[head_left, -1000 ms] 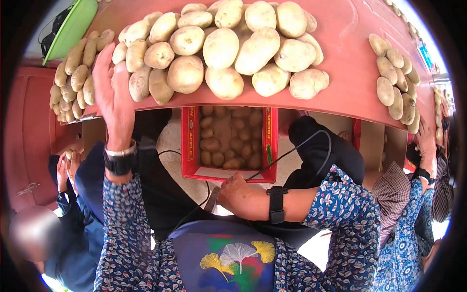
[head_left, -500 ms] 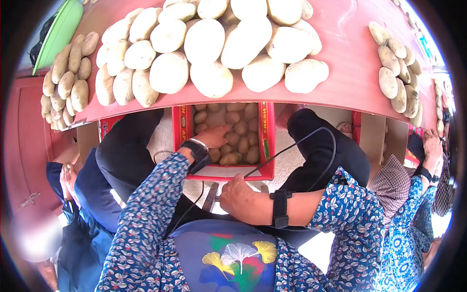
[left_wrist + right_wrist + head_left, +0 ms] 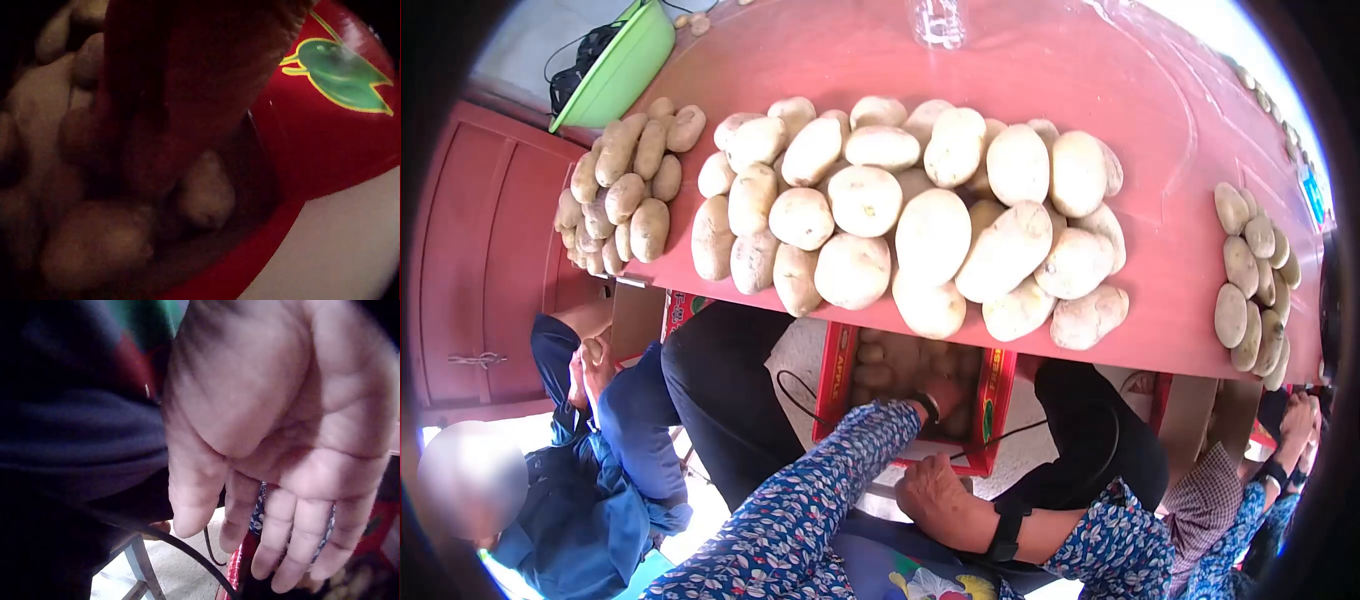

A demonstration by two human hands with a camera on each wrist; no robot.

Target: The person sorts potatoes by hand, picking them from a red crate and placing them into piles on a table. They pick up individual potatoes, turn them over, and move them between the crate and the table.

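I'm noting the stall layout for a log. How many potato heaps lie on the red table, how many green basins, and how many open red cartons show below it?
Potato heaps in plain view on the table: 3 (left heap, middle heap, right heap)
Green basin: 1
Open red carton: 1, with the left hand in it
Total: 5

Looked like a potato-sorting stand at a market or packing yard. Had sorted heaps of potatoes (image 3: 920, 220) on a long red table (image 3: 1170, 130) above the left hand (image 3: 943, 393), a potato-filled red carton (image 3: 837, 365) round it, other workers (image 3: 590, 470) alongside.
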